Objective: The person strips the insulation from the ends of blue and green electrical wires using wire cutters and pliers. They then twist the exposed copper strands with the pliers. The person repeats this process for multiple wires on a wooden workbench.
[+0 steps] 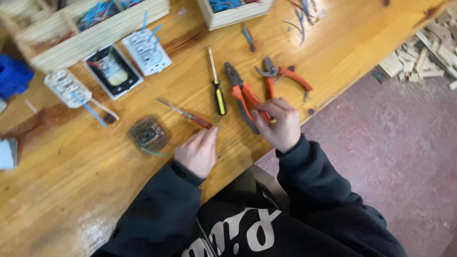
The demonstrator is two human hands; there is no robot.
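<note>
Centre frame, wooden workbench (333, 57) | left hand (197, 151) pinching thin green wire (159, 153) trailing left | right hand (278, 123) clamped on orange-handled combination pliers (243, 95), long axis running up-left | hands apart.

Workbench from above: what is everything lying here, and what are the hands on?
Workbench: one, pale wood, fills the view.
Combination pliers: one, orange handles, centre, under the right hand.
Cutters: one, orange handles, right of the pliers.
Screwdriver: one, yellow-black handle, left of the pliers.
Tester screwdriver: one, reddish, by the left hand.
Green wire: one, held by the left hand.
Socket parts: several, white and black, upper left.
Wooden boxes: two, pale, top edge.
Left hand: pinching the wire.
Right hand: on the pliers' handles.
</note>
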